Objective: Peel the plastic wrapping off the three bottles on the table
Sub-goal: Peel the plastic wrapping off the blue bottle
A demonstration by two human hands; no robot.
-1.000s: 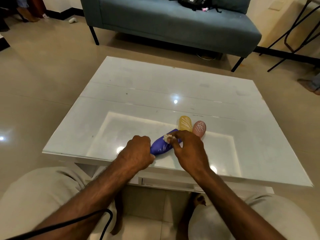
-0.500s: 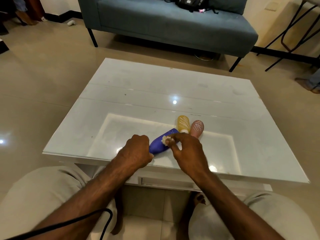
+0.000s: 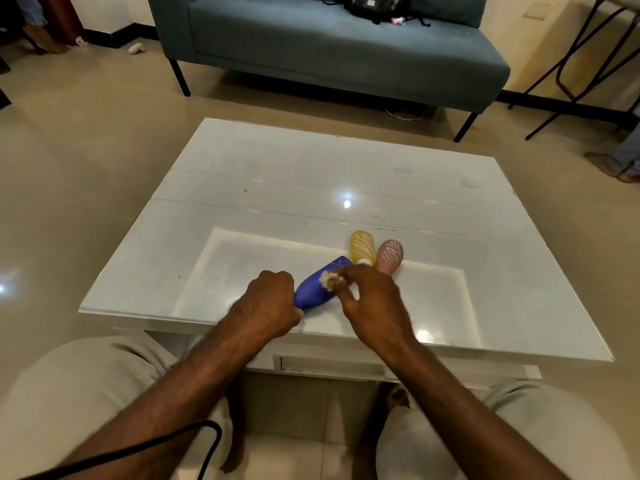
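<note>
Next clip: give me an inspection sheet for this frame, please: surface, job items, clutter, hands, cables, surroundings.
Surface: white glossy table, lamp glare.
Job's things: blue bottle lying near front edge; yellow bottle and pink bottle lying side by side behind it.
Clutter: nothing seen.
Hands: left hand grips blue bottle's near end; right hand pinches pale wrapping on it.
Cables: black cable across lower left.
Surroundings: blue sofa with black bag, tiled floor.
</note>
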